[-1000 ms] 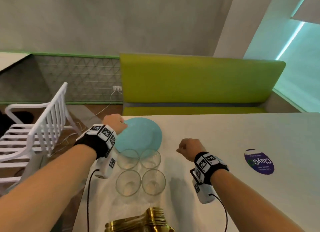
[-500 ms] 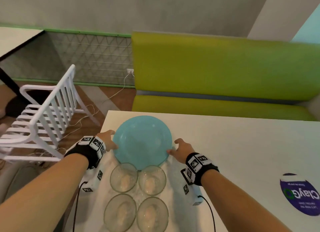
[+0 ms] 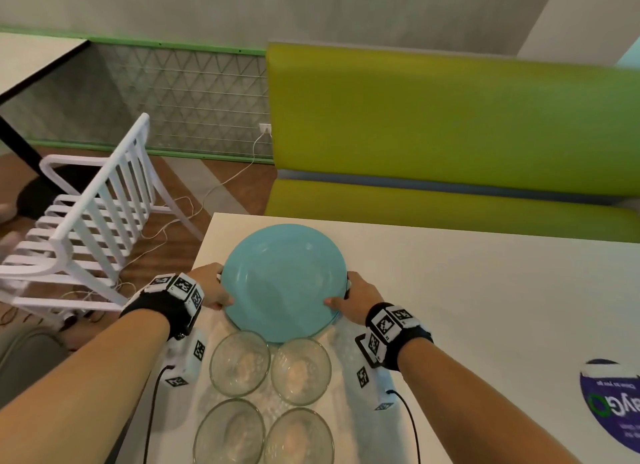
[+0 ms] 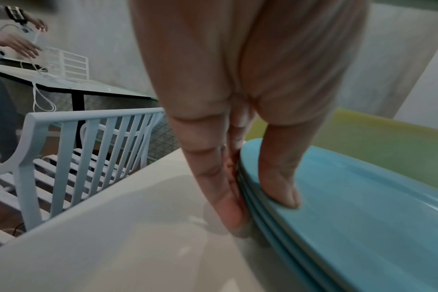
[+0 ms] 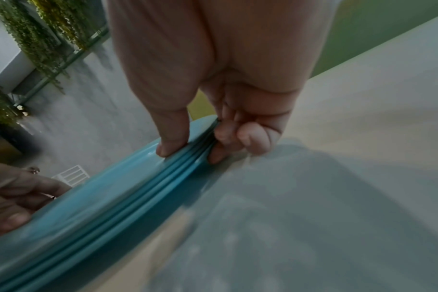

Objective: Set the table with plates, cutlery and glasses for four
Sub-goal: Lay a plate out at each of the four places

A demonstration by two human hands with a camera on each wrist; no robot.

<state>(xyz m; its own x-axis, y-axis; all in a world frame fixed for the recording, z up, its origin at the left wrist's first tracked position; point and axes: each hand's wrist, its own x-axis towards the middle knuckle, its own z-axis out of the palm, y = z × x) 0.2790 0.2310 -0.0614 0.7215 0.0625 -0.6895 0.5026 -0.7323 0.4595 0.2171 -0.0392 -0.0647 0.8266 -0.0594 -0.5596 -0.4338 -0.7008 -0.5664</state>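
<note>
1. A white slatted chair [image 3: 86, 217] stands on the floor at nine o'clock of the bench [image 3: 467, 290], well apart from my hands.
2. My left hand [image 3: 207, 285] grips the stack of blue plates [image 3: 282, 280] at its nine o'clock rim. My thumb [image 4: 278, 177] lies on the top plate and my fingers [image 4: 220, 189] press along the stack's edge, clamped on it.
3. The stack sits at the bench's far left corner, at twelve o'clock of me. The wrist views show several rims layered one on another.
4. Four empty glasses [image 3: 268, 391] stand in a square at six o'clock of the plates. The nearest two are just beside the stack's rim.
5. My right hand [image 3: 356, 299] grips the three o'clock rim, thumb [image 5: 171, 138] on top and fingers [image 5: 225, 142] curled under the edge, clamped on the stack.
6. A round purple sticker [image 3: 613, 404] lies on the bench at four o'clock, well apart from the plates.
7. A green bench seat [image 3: 450, 134] runs along the wall at one o'clock.
</note>
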